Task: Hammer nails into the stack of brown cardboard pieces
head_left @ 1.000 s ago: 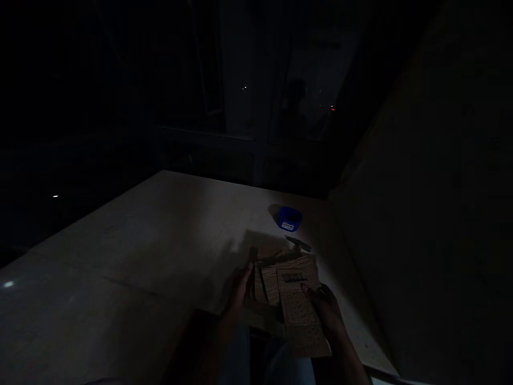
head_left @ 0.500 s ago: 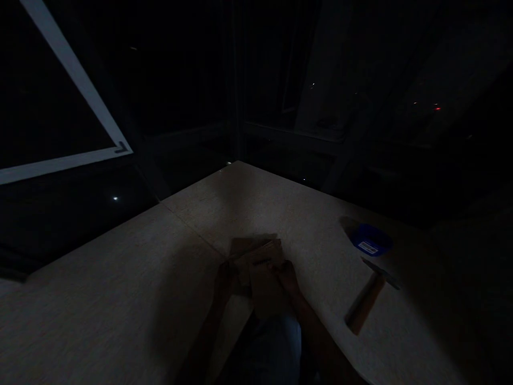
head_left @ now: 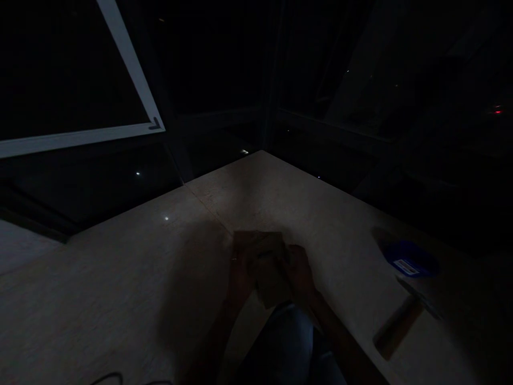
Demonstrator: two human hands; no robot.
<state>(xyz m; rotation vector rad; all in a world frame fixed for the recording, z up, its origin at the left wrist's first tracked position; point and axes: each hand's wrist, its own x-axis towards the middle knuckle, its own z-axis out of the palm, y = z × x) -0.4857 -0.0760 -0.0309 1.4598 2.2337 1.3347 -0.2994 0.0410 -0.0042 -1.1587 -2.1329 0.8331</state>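
The view is very dark. Several flat brown pieces, cardboard or thin wood, lie stacked in front of me. One brown piece (head_left: 270,283) points toward my lap, and a wider flat piece (head_left: 258,236) shows behind it. My left hand (head_left: 240,275) closes on the left edge of the stack. On the right side, my right hand (head_left: 300,270) has its fingers bent around the edge of the nearer piece. A small dark strip on top, between the hands, is too dim to name.
To the right, a hammer (head_left: 396,329) with a wooden handle lies on the pale floor (head_left: 312,214). Beyond its head stands a blue plastic container (head_left: 411,259) with a white label. Dark glass panels meet at the far corner. A thin dark cable (head_left: 108,377) lies at bottom left.
The camera has turned left, so the hammer and blue container sit farther right. My left hand has come in nearer the stack, and the pieces now lie more closely aligned.
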